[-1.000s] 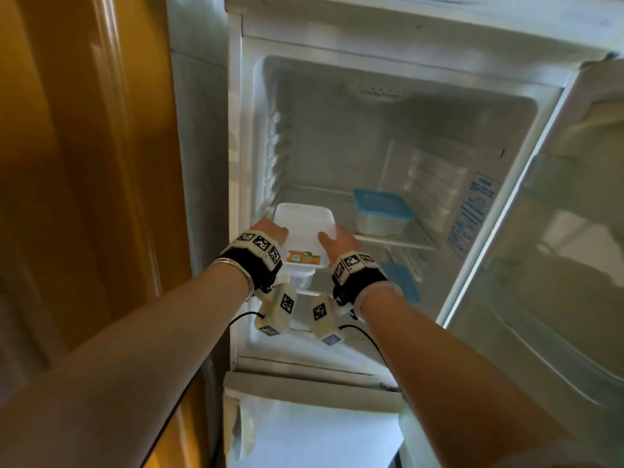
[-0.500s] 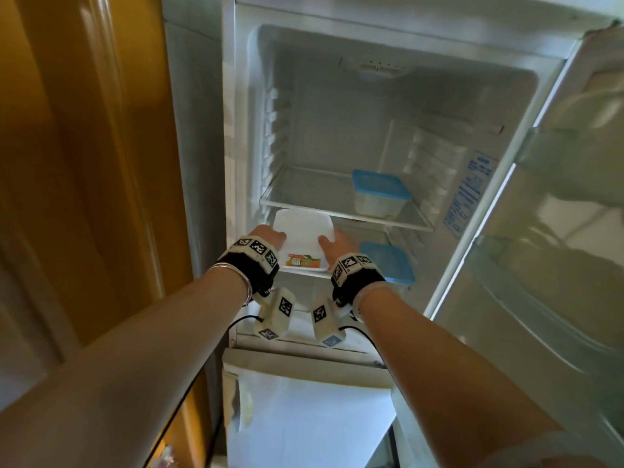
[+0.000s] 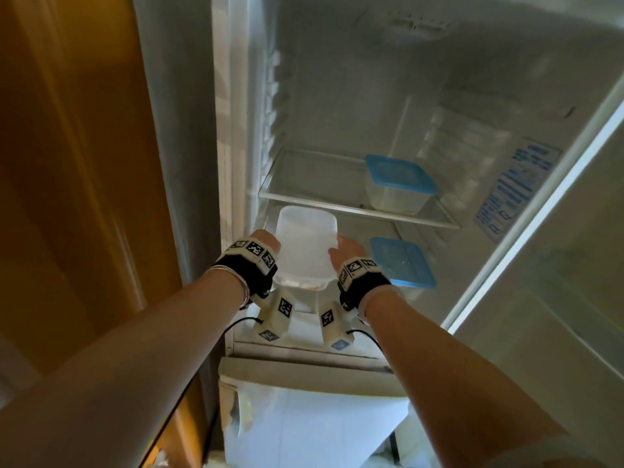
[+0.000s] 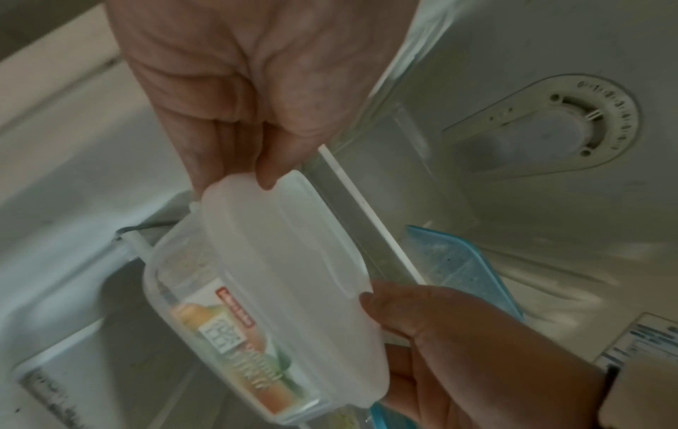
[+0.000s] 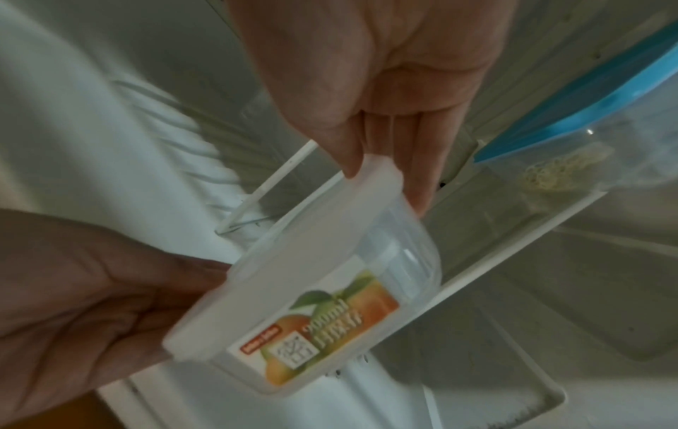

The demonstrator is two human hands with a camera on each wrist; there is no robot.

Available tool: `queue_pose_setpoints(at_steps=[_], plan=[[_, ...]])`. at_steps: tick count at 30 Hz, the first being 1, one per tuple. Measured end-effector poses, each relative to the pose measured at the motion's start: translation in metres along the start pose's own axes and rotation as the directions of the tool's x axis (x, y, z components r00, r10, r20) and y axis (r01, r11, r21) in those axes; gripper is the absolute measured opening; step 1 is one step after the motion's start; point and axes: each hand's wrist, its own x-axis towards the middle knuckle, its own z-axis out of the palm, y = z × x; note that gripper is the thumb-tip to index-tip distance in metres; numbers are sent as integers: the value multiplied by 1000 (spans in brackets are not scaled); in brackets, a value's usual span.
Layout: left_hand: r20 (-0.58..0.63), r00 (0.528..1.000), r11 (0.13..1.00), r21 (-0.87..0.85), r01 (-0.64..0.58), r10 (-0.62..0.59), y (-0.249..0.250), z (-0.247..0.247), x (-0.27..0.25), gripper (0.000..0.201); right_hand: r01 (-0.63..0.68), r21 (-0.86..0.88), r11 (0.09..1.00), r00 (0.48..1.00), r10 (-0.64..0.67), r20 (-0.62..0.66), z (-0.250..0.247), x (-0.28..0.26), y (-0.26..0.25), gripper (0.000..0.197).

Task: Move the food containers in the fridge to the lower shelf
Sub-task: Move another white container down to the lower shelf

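Observation:
A clear container with a white lid (image 3: 305, 246) and a fruit label is gripped at its two sides. My left hand (image 3: 266, 243) holds the left side and my right hand (image 3: 344, 251) the right. It sits just under the front edge of the upper glass shelf (image 3: 337, 206), at the lower shelf's level; I cannot tell whether it rests there. The left wrist view shows my left hand (image 4: 235, 174) pinching the container (image 4: 279, 275) at its lid rim. In the right wrist view my right hand (image 5: 385, 185) clasps the container (image 5: 312, 290) at its corner. One blue-lidded container (image 3: 398, 184) stands on the upper shelf.
Another blue-lidded container (image 3: 401, 261) sits on the lower shelf, right beside my right hand. The open fridge door (image 3: 557, 282) is on the right, a wooden panel (image 3: 67, 163) on the left. A closed white compartment front (image 3: 304, 417) lies below.
Both hands have brought the white-lidded container down from the upper shelf's front edge to below it, toward the lower shelf. Both blue-lidded containers have stayed put.

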Motion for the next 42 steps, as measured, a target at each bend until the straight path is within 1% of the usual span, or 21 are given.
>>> queue_pose_setpoints(at_steps=[3,4,5,7,9,13,15,17,19,21,22,24,26,28,31,36,38,42], plan=[[-61,996,984,-168,-67,58,3,-7,1,37,17,48,999,1000,-17,-4,-2,9,-3,53],[-83,993,961,-259,-100,81,5,-8,4,39,22,58,998,1000,-22,-10,-2,12,-4,54],[-85,995,929,-359,-88,61,6,-10,1,40,27,60,998,999,-25,-28,-1,16,-4,54],[-106,993,889,-448,-92,49,9,-12,2,43,44,50,998,996,-40,-78,-2,23,-2,49],[-131,991,833,-546,-89,20,11,-11,11,47,61,70,996,994,-54,-95,-3,29,0,45],[-171,984,747,-647,-153,54,11,-8,25,42,62,163,985,996,-50,-81,-3,42,0,44],[-192,980,724,-668,-170,54,14,-10,28,41,54,203,978,997,-40,-73,-1,50,-1,47],[-198,978,677,-713,-186,60,17,-13,34,44,35,276,961,998,-19,-60,2,56,-5,52],[-200,977,681,-706,-194,72,19,-13,40,48,15,337,941,999,-2,-39,5,63,-8,56],[-202,978,678,-710,-187,59,21,-15,44,55,0,354,935,1000,6,-16,8,71,-12,58],[-206,977,697,-692,-189,60,20,-14,48,57,-2,351,936,1000,5,-9,9,74,-14,57],[-206,975,740,-641,-203,89,21,-14,46,54,-3,340,941,1000,2,5,12,80,-16,57],[-189,978,736,-650,-190,85,26,-16,30,52,1,327,945,1000,-7,18,16,83,-16,58],[-209,973,752,-626,-208,95,24,-8,40,51,10,326,945,1000,-18,22,21,85,-16,58],[-220,971,745,-632,-214,92,20,-5,42,52,22,298,954,999,-30,22,25,85,-17,59],[-239,966,815,-536,-218,102,15,-3,37,66,24,241,970,998,-39,59,21,82,-19,62],[-250,966,841,-504,-194,73,15,0,35,64,26,232,972,996,-46,81,20,78,-18,63],[-260,964,832,-523,-183,48,15,0,37,56,40,206,978,991,-65,115,20,70,-16,67]])
